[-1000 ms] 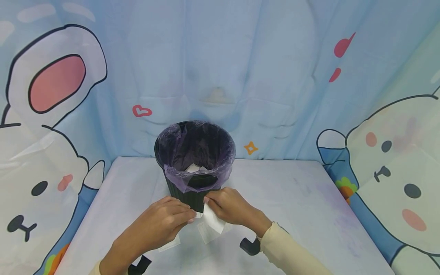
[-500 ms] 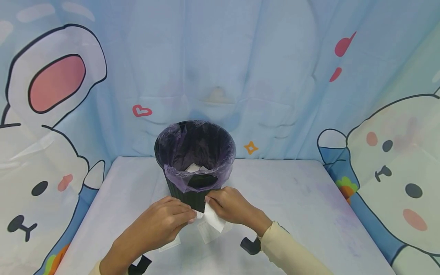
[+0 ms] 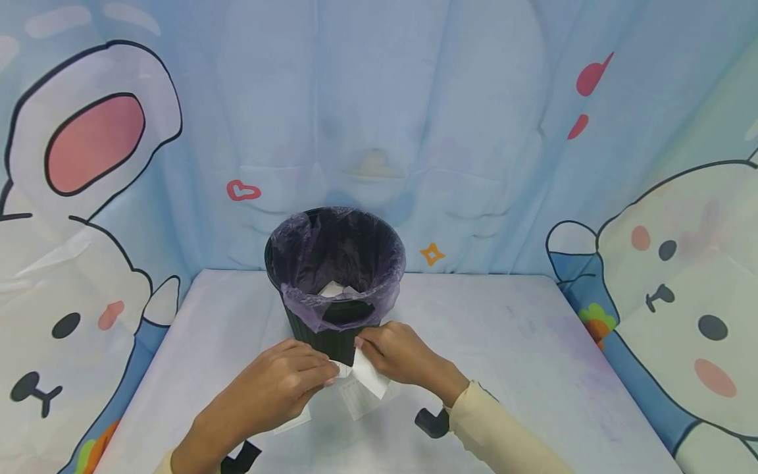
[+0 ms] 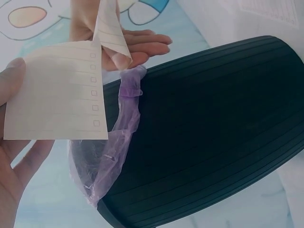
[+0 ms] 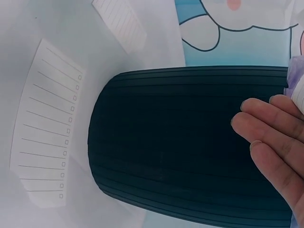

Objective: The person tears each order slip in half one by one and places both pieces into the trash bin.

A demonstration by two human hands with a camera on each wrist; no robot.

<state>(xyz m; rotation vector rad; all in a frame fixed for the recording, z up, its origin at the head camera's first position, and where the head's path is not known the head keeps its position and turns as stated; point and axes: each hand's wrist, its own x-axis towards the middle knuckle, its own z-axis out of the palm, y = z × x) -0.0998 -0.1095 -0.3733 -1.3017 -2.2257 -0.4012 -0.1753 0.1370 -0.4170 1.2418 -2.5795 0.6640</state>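
Note:
My left hand (image 3: 290,378) pinches a piece of lined paper (image 4: 57,95) with small checkboxes down one edge, between thumb and fingers. Close beside it, my right hand (image 3: 397,354) pinches another lined piece (image 3: 368,375), which hangs down at a slant. In the left wrist view the two pieces overlap near the top; I cannot tell whether they are still joined. Both hands are just in front of a dark ribbed trash bin (image 3: 322,339). A purple plastic liner (image 3: 379,303) folds over its rim, and white paper scraps (image 3: 333,288) lie inside.
On the white tabletop (image 3: 485,368), below the hands, lies a lined paper strip (image 5: 45,128) with checkboxes. A second paper piece (image 5: 123,23) lies beside the bin's base. Behind the table hangs a blue cartoon curtain (image 3: 367,99).
My right hand and its paper have shifted very slightly right, widening the small gap to the left hand. The left hand and the bin look unchanged.

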